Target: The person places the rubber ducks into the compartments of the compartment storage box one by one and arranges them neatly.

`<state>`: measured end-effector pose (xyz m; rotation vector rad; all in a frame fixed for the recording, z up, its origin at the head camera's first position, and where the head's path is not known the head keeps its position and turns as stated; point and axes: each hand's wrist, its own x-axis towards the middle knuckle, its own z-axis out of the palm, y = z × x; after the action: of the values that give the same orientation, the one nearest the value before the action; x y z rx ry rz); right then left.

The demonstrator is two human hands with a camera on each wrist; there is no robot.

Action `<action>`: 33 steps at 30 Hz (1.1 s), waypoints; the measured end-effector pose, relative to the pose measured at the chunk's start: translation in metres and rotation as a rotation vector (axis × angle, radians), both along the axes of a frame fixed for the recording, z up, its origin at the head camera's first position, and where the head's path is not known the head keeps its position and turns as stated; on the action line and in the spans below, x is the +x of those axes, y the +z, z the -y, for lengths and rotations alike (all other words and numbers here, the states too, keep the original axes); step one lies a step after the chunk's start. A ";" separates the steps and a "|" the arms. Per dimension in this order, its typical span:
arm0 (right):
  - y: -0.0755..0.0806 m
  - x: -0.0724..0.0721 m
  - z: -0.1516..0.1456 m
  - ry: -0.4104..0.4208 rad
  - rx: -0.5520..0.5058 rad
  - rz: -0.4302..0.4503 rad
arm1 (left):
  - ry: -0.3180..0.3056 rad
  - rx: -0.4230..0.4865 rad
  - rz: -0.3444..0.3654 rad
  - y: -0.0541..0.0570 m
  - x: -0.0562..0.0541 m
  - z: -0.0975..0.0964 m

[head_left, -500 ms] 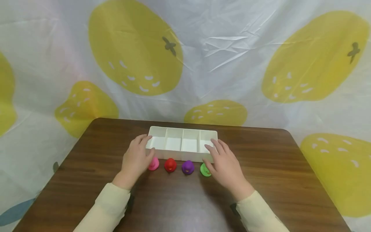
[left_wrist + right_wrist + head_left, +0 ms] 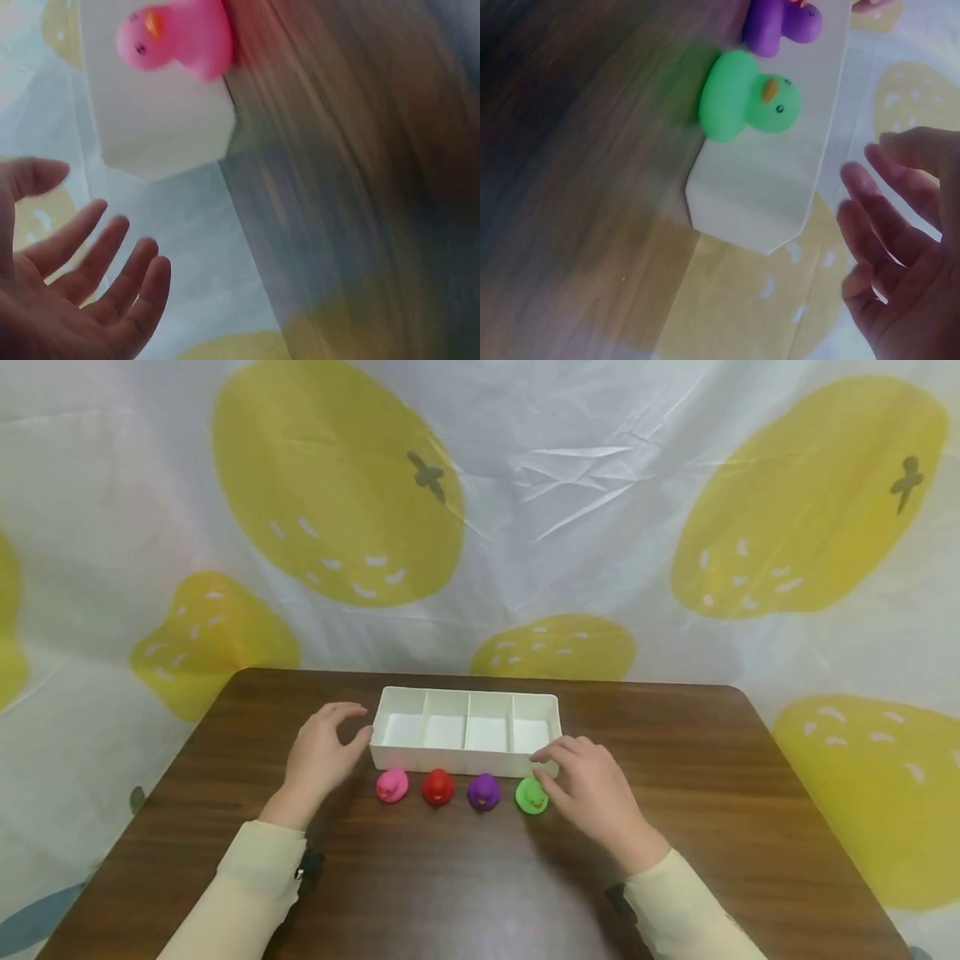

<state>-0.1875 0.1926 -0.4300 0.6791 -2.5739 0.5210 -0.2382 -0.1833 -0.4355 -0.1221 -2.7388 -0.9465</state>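
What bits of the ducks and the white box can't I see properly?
White box: head view, near right corner covered by the right hand.
Pink duck: left wrist view, partly cut off by the top edge.
Purple duck: right wrist view, partly cut off by the top edge.

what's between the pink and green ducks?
In the head view, the red duck and purple duck sit in a row between the pink duck and green duck.
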 end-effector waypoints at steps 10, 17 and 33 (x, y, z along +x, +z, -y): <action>-0.006 0.007 -0.008 -0.007 -0.011 0.191 | -0.109 0.035 -0.005 -0.007 -0.013 0.012; -0.013 0.011 -0.016 0.018 -0.026 0.233 | -0.250 0.005 -0.068 -0.014 -0.017 0.015; -0.020 0.010 -0.021 0.063 -0.029 0.287 | -0.346 -0.018 -0.041 -0.017 -0.021 0.020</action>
<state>-0.1774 0.2135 -0.4499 0.7239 -2.8100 0.7214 -0.2594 -0.2036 -0.4524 -0.6281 -2.7388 -0.9876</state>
